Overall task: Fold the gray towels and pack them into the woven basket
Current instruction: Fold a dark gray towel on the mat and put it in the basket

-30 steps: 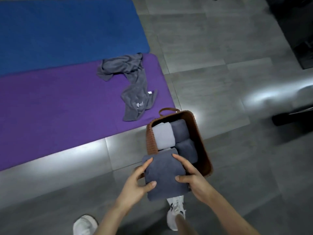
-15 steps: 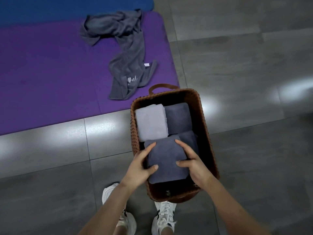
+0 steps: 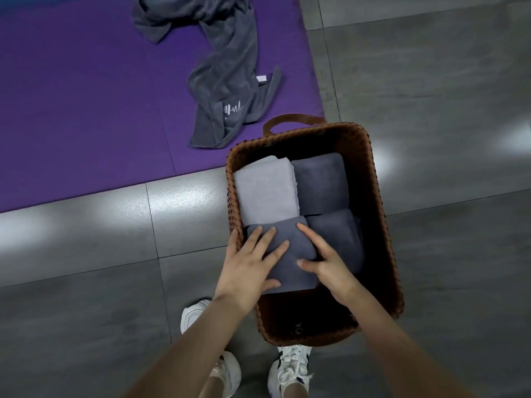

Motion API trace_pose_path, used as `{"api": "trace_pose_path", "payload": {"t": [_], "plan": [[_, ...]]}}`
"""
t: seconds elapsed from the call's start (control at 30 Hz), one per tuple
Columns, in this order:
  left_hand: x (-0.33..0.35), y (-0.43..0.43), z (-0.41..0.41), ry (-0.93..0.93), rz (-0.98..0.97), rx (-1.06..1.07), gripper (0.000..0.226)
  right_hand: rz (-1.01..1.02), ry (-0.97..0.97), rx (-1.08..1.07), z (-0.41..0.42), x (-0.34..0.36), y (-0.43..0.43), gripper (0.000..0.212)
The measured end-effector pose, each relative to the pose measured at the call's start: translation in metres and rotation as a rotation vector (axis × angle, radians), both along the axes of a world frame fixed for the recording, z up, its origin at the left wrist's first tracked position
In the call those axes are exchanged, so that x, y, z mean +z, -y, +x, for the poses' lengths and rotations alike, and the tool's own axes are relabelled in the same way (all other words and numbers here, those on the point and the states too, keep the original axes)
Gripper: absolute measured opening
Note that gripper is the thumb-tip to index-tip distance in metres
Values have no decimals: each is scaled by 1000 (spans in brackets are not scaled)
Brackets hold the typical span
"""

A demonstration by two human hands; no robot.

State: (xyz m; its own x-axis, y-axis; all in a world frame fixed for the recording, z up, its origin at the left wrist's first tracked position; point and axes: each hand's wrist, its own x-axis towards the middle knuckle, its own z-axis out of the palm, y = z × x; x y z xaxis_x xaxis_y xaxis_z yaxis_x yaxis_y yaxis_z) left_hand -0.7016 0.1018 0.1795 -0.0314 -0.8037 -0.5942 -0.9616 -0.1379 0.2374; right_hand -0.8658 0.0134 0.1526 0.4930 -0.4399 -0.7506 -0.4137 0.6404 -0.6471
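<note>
Woven basket [image 3: 376, 196]: brown, rectangular, one strap handle, standing on the floor. Inside, four folded towels: light gray [image 3: 265, 192] far left, dark gray [image 3: 320, 182] far right, dark gray [image 3: 336, 239] near right, dark gray [image 3: 290, 271] near left. One unfolded gray towel [image 3: 227, 81] lies crumpled just beyond the basket.

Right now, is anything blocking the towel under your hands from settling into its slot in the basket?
Nothing visible does. Both the left hand and right hand press the folded dark towel into the near-left slot of the woven basket, beside three packed towels.

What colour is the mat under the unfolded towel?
Purple; the mat shows best in the head view.
</note>
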Motion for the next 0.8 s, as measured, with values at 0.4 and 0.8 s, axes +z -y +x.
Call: {"api": "trace_pose_path", "payload": {"t": [0.4,0.8], "plan": [[-16,6,-10,203,121,4,88,-998,-443,886,5,-27,-5,100],[28,20,12,60,42,89,64,-813,-523,917,15,19,-1,80]]}}
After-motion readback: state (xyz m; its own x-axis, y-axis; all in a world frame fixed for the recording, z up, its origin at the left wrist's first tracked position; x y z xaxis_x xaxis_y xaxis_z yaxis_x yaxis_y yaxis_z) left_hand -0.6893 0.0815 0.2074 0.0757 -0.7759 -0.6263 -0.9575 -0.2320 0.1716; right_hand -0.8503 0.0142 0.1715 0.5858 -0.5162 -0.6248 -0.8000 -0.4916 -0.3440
